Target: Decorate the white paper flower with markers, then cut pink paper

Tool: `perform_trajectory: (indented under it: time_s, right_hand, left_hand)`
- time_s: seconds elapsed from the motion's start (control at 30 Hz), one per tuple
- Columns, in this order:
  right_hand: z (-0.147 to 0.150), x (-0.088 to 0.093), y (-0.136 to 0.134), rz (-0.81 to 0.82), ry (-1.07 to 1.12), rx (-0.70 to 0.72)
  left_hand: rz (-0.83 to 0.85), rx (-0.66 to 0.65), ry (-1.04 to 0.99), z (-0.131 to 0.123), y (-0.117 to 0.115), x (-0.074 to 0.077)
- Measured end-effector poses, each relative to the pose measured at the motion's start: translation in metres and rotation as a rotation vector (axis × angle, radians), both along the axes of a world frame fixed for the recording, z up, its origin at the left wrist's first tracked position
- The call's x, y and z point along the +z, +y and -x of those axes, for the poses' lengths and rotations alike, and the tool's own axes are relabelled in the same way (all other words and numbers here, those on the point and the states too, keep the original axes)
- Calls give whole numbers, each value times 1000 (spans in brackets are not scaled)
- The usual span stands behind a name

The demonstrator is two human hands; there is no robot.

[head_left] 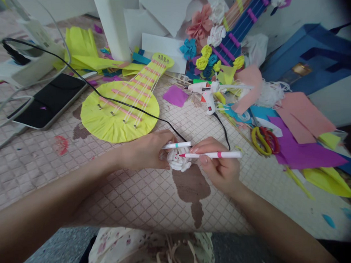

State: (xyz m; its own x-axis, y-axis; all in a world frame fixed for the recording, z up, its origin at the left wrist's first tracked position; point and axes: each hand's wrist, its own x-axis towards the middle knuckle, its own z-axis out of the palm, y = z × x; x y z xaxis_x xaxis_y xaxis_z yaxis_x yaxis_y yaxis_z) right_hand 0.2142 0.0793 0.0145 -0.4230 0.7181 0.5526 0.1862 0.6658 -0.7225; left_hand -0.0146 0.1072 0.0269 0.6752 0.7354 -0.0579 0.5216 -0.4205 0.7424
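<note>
My left hand (153,149) is closed around a white paper flower (180,162), its fingers partly hidden behind the petals. A white pen with a teal band (177,145) lies across the top of the flower, by the left fingers. In my right hand (221,168) is a white marker with a pink tip and band (219,155), pinched between thumb and fingers. Its tip points left and meets the flower, where small pink marks show. Beyond the hands rests a round yellow paper-covered toy instrument (120,124) with a neck, pink strips and white strings.
A white glue gun (210,97) stands behind my right hand, its black cord trailing forward. Red scissors (270,139), purple paper (305,152) and pink sheets lie right. A tablet (50,101) sits left. A black cable crosses the yellow instrument. Paper flowers and a blue instrument neck (241,23) stand behind.
</note>
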Motion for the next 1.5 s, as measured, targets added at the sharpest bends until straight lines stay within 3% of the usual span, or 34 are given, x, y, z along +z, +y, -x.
perform_trajectory:
  time_s: [1.07, 1.2, 1.3, 1.5]
  right_hand:
    - [1, 0, -1, -53, -3, 12]
    - [1, 1, -4, 49, 93, -49]
    - [1, 1, -5, 121, 144, -45]
    - [0, 0, -7, 95, 51, 33]
  left_hand:
    - [23, 26, 31, -1, -1, 2]
    - [28, 33, 48, 0, 0, 6]
    - [-6, 73, 60, 2, 1, 6]
    - [26, 212, 48, 1, 3, 1]
